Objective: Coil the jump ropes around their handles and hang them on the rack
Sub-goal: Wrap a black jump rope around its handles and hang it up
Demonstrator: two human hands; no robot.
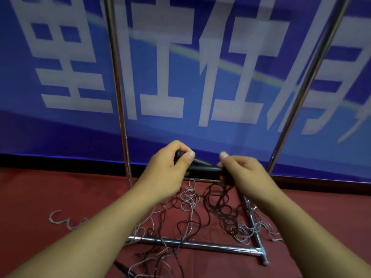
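Where the view begins, at its lower edge, two bare forearms reach forward over a dark red carpeted floor (30,193). Loose rope lies in tangles on that floor: a black jump rope (222,205) in tight curls and a pale grey jump rope (189,197) looping through it, with one grey curl (60,218) straying off to the left. Both ropes cross the chrome base bar (200,245) of a metal rack, which runs left to right and meets a second bar (254,223) at a corner fitting on the right.

Above the tangle, the left hand (166,169) has its fingers and thumb curled round one end of the black handles (202,166), thumb pressed on top. The right hand (241,171) grips the other end, fingers curled, thumb tip raised. The handles lie roughly level between the two hands, and the black rope hangs from them down to the floor beneath the right hand.

Farther back, two chrome uprights (118,87) of the rack rise out of the top of the view, the right one (307,77) leaning with the wide lens. Behind them a black skirting strip (60,161) edges the floor, and a blue banner (200,137) with large white characters fills the wall.
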